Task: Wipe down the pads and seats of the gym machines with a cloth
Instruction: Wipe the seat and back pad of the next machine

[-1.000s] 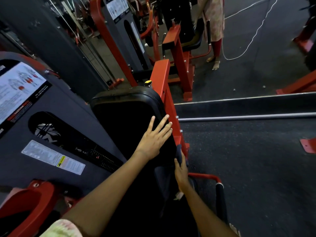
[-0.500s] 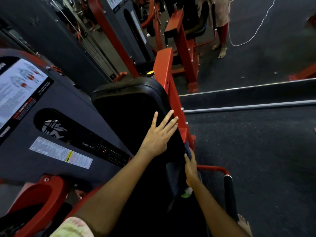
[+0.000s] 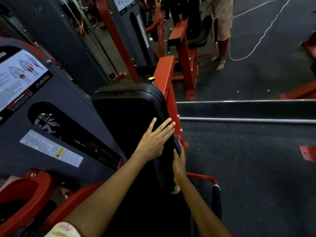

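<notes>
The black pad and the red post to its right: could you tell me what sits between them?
In the head view, the right hand presses a dark cloth between the black pad and the red post.

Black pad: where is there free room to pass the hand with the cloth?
The pad's upper face, above the left hand, is bare. Along its right edge it is crowded: the right hand and cloth sit tight against the red frame.

An instruction chart with muscle drawings sits on the grey weight-stack cover at left, a warning sticker below it. A white cord loops over the dark floor near a standing person's bare feet.
</notes>
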`<state>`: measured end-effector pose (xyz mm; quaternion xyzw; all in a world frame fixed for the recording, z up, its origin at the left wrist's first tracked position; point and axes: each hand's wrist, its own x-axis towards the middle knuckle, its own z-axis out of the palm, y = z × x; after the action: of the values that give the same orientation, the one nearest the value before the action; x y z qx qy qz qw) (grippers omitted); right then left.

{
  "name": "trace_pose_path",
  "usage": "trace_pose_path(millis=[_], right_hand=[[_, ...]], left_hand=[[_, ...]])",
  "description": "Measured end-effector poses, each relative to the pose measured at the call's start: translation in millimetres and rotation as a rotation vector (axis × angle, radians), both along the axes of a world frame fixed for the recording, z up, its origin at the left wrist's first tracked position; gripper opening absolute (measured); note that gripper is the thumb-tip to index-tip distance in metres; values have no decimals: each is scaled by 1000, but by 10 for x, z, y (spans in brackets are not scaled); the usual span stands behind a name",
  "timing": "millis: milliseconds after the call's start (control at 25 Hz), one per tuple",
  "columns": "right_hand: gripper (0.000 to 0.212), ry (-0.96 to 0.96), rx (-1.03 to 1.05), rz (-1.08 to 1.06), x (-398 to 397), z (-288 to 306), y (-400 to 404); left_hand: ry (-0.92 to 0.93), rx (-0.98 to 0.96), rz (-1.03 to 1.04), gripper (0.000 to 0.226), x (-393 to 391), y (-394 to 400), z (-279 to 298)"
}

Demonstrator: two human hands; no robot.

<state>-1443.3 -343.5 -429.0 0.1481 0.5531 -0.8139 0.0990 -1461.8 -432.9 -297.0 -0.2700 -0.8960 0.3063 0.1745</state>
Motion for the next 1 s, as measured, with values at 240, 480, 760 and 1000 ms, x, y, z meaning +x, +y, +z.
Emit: trace_pose_path(millis=[240, 480, 760, 1000], right_hand=[[47, 285, 85, -13, -160, 639, 4], [48, 640, 244, -22, -554, 1433, 53], [48, 1084, 1172, 476, -976, 2420, 64], [51, 1236, 1486, 761, -1207, 2760, -238]], left_hand=[[0, 249, 20, 79, -30, -44, 389], [5, 658, 183, 80, -208, -306, 935], [-62, 1065, 433, 71, -342, -810, 1178], [4, 1276, 441, 72, -379, -958, 1102]])
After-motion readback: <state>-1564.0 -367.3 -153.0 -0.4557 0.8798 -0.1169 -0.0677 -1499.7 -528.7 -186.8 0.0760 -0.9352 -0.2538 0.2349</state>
